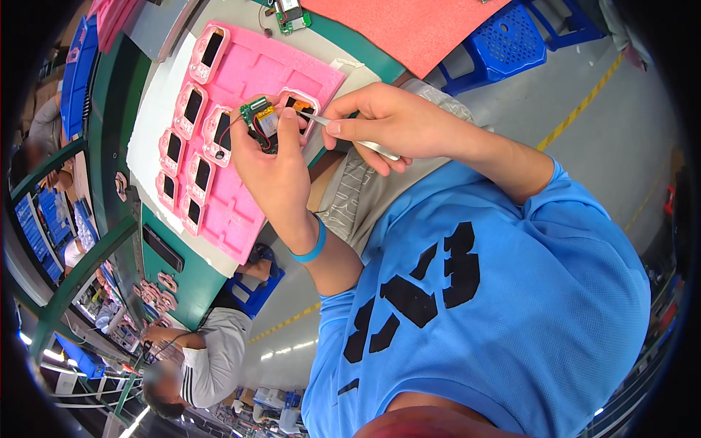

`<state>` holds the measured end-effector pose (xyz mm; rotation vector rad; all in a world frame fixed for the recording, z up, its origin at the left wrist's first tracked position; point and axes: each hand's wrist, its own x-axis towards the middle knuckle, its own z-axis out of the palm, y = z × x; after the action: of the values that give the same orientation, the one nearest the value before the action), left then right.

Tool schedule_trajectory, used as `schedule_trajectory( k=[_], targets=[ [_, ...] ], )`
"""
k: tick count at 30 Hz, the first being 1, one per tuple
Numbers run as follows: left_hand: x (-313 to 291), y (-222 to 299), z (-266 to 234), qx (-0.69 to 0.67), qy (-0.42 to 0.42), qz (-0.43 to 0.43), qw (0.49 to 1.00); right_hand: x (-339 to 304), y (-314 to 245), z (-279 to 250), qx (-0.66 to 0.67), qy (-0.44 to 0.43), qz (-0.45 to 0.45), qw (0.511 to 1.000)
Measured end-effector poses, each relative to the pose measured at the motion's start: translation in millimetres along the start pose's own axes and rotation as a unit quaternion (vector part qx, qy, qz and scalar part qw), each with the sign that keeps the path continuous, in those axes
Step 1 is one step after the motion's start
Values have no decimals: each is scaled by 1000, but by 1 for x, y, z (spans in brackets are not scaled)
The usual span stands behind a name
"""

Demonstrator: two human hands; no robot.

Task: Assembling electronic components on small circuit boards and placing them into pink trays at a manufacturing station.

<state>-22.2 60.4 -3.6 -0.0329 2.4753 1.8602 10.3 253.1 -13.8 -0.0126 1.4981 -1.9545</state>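
Observation:
My left hand (pixel 276 175) pinches a green circuit board (pixel 248 112) that carries a silver battery (pixel 269 125) with yellow tape and thin red and black wires. A small round part (pixel 220 155) hangs from a wire beside it. In my right hand (pixel 398 120) is a pair of metal tweezers (pixel 317 118), their tips reaching to the left fingertips. Just beyond the fingers lies a pink casing (pixel 312 96) with a black screen and an orange ribbon piece, partly hidden by my left hand. Whether the tweezer tips grip anything is too small to tell.
A pink foam tray (pixel 244 244) holds several pink casings (pixel 191 106) with black screens. Another circuit board (pixel 292 20) lies past its far edge. A dark phone-like slab (pixel 163 248) rests on the green bench. Blue stools (pixel 504 47) stand at right; a co-worker (pixel 219 358) sits lower left.

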Motion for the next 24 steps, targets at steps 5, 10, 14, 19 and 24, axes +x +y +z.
schedule_trajectory(
  k=[5,10,14,19,24],
  targets=[
    [-7,11,-22,-62,-29,-62,996,2,16,-1,43,5,-39,998],
    [-24,11,-35,-99,-79,-114,985,-1,29,6,-5,59,-118,991],
    [-27,3,-31,-92,-89,-112,985,0,34,6,-124,108,-201,966],
    [-26,0,-26,-72,-88,-99,989,0,39,5,-262,168,-287,906],
    [-25,0,-25,-70,-93,-100,988,1,44,7,-307,204,-319,873]
  ],
)
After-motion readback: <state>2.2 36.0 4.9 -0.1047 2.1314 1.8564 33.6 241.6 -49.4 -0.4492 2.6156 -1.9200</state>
